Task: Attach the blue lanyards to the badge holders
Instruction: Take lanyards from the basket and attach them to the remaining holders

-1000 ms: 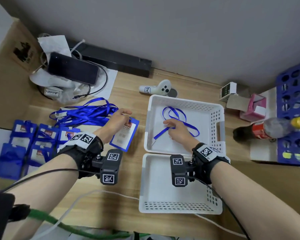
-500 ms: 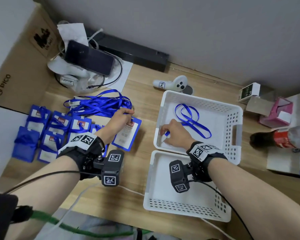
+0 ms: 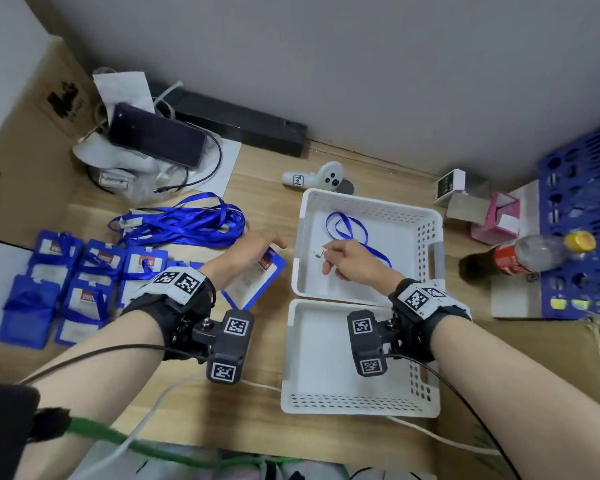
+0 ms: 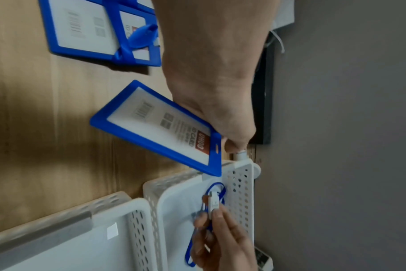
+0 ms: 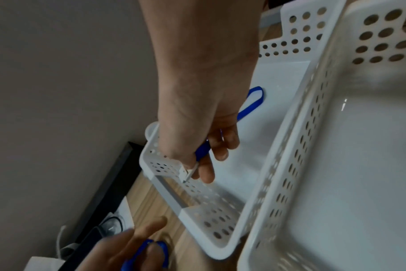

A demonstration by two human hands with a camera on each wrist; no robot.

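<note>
My left hand (image 3: 272, 243) pinches the top edge of a blue badge holder (image 3: 253, 278) and holds it tilted above the wooden table, beside the far white basket (image 3: 371, 202). In the left wrist view the badge holder (image 4: 160, 128) shows its slot end toward the basket. My right hand (image 3: 328, 258) is inside that basket and pinches the white clip (image 3: 319, 252) of a blue lanyard (image 3: 347, 226); the strap trails across the basket floor. The right wrist view shows the clip (image 5: 184, 172) sticking out past my thumb, with the lanyard (image 5: 253, 102) looping behind.
A pile of loose blue lanyards (image 3: 184, 223) lies at back left. Several badge holders with straps (image 3: 77, 282) lie in rows at the left. A second white basket (image 3: 326, 407) sits nearer me. A phone (image 3: 156, 138), controller (image 3: 316, 176), cola bottle (image 3: 520, 258) and blue crate (image 3: 582, 237) ring the area.
My right hand slid left along the lanyard and now holds its clip end, raised. My left hand has carried the badge holder right, toward the basket.
</note>
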